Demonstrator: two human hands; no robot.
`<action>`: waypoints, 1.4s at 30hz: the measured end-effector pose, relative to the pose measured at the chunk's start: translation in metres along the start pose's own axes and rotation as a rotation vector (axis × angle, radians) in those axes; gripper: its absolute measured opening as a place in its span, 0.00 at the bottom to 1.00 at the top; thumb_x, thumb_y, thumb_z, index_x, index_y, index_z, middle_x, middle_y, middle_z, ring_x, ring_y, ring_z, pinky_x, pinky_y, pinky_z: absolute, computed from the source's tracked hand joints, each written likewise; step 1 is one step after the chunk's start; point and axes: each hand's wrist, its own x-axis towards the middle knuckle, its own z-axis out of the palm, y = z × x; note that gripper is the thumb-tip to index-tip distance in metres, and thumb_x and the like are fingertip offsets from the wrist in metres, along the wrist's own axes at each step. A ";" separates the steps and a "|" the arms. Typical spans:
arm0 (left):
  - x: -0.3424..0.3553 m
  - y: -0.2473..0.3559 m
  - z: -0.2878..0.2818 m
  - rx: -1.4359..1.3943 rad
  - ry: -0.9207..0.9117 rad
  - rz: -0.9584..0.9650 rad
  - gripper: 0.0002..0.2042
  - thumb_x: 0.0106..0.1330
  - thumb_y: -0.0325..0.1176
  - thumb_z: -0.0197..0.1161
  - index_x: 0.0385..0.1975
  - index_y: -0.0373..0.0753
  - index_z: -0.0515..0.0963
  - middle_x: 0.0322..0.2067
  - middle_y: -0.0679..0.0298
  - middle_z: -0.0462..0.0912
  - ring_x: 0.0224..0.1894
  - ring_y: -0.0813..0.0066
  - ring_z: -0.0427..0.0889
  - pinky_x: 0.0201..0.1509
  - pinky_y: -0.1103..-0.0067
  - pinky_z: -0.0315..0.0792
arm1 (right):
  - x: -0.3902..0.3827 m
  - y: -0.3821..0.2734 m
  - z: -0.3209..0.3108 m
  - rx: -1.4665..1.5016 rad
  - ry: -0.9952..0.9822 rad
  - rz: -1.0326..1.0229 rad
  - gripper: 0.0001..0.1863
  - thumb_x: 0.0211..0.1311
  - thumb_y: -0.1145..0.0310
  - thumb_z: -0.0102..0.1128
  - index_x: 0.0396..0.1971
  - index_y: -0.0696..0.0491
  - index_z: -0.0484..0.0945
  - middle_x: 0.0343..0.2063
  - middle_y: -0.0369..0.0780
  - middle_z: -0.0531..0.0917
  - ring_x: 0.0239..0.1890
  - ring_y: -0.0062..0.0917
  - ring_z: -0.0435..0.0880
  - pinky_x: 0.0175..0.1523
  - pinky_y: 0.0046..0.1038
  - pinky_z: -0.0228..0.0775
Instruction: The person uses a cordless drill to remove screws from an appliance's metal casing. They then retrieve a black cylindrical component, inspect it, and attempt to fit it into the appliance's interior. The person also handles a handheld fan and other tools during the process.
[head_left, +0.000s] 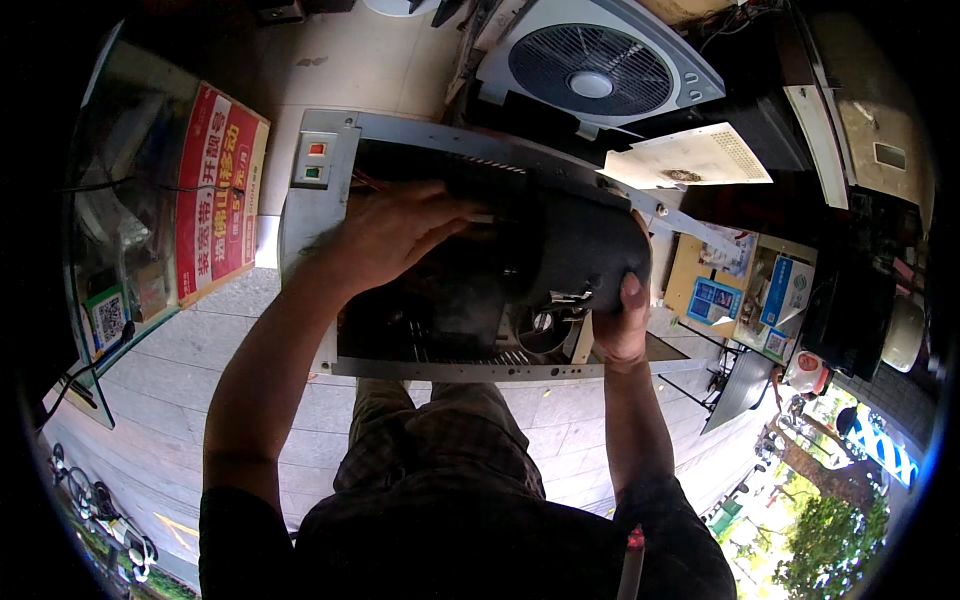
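Observation:
In front of me is an opened grey metal appliance case (455, 368), its inside dark and grimy. A red and a green rocker switch (314, 173) sit on its left end panel. A large black cylinder-shaped part (590, 245) fills the right side of the case. My right hand (624, 325) grips its right end, thumb on the near face and fingertips round the far edge. My left hand (395, 232) reaches into the case from the left, fingers stretched toward the cylinder. Beyond those fingertips the dark interior hides detail. Below the cylinder shows a round metal-rimmed opening (543, 325).
A grey box fan (600, 75) stands beyond the case, near a detached pale vented panel (690, 158). To the left is a glass display case (130, 220) with a red poster (215, 190). A small stand with blue cards (715, 300) is right. A red-tipped pale stick (632, 565) shows low.

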 end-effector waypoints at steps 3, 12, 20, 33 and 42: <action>0.001 0.002 -0.001 0.001 0.004 -0.005 0.17 0.74 0.32 0.59 0.61 0.55 0.78 0.43 0.62 0.78 0.42 0.65 0.82 0.49 0.71 0.81 | -0.002 -0.001 0.001 -0.002 0.014 0.020 0.56 0.56 0.39 0.68 0.76 0.54 0.53 0.69 0.47 0.65 0.69 0.39 0.67 0.73 0.42 0.60; 0.001 0.002 -0.001 -0.016 0.039 0.029 0.17 0.72 0.30 0.61 0.59 0.51 0.79 0.41 0.62 0.78 0.39 0.68 0.82 0.46 0.72 0.82 | -0.003 -0.004 0.008 -0.021 0.017 0.038 0.57 0.52 0.37 0.70 0.76 0.50 0.55 0.68 0.45 0.65 0.69 0.36 0.67 0.72 0.39 0.61; 0.001 0.002 -0.002 -0.037 -0.009 0.006 0.15 0.73 0.33 0.61 0.58 0.50 0.80 0.43 0.60 0.81 0.46 0.65 0.83 0.53 0.69 0.81 | -0.003 -0.006 0.008 -0.064 0.020 0.040 0.56 0.52 0.37 0.69 0.76 0.50 0.56 0.67 0.45 0.66 0.68 0.36 0.67 0.71 0.39 0.63; -0.001 -0.004 0.008 0.079 0.132 0.121 0.10 0.72 0.37 0.63 0.50 0.49 0.85 0.40 0.67 0.83 0.40 0.75 0.86 0.46 0.74 0.84 | -0.003 -0.001 0.008 -0.090 -0.002 0.035 0.57 0.51 0.37 0.71 0.76 0.48 0.56 0.67 0.44 0.66 0.68 0.36 0.67 0.72 0.39 0.61; -0.001 -0.003 0.010 0.048 0.052 0.096 0.11 0.75 0.36 0.59 0.52 0.49 0.84 0.44 0.65 0.84 0.46 0.71 0.85 0.54 0.72 0.81 | -0.002 -0.002 0.007 -0.087 -0.029 0.058 0.56 0.50 0.39 0.73 0.75 0.48 0.56 0.66 0.43 0.66 0.69 0.36 0.67 0.73 0.40 0.61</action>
